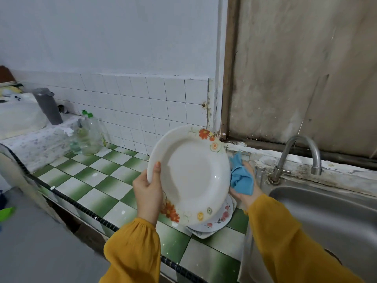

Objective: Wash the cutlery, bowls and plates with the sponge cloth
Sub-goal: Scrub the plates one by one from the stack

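Plate (191, 174) is held tilted, face toward the camera, above the counter (98, 180) and a stack (220, 221) of other plates. Left hand (148, 190) grips its left rim, thumb on the face. Right hand (244, 198) clutches the cloth (240, 178) at the right rim, with the sink (326, 211) beyond. Expect a stiff, light, glossy plate, slippery when wet and probably breakable. Hold it by the rim, thumb opposing fingers.

a home kitchen: green-checked tiled counter (98, 180), steel sink (336, 217) with tap (299, 154), white wall tiles (142, 103).
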`<action>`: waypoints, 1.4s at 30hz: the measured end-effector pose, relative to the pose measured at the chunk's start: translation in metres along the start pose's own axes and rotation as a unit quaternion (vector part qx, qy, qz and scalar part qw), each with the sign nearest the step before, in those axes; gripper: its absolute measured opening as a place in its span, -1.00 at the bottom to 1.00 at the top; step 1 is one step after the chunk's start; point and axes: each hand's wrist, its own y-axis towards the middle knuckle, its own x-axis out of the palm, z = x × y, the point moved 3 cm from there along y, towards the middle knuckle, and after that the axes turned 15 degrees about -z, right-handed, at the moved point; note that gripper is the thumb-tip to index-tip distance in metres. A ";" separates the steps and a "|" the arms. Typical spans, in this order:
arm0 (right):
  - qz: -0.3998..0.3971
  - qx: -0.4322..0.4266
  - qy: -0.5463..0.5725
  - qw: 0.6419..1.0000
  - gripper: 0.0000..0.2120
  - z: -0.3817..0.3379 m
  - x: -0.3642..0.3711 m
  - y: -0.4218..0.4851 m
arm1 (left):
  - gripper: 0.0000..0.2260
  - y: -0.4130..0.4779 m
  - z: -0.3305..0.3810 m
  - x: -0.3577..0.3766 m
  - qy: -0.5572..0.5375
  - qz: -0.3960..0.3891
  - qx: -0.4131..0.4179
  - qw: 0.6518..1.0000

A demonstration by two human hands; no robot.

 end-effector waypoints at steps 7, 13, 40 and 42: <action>-0.027 -0.043 -0.110 0.993 -0.53 0.000 0.001 -0.038 | -0.73 -0.005 -0.022 0.010 -0.125 0.065 -0.106 0.984; -0.065 -0.052 -0.156 0.984 -0.37 0.004 -0.002 -0.079 | -0.72 -0.021 -0.034 0.032 -0.153 0.018 -0.161 0.975; 0.339 -0.283 -0.352 0.825 -0.46 -0.131 -0.148 -0.422 | -0.57 -0.280 -0.010 0.266 -0.027 -0.413 -0.246 0.877; 0.379 -0.283 -0.410 0.780 -0.40 -0.143 -0.157 -0.444 | -0.49 -0.309 0.007 0.286 -0.008 -0.451 -0.211 0.867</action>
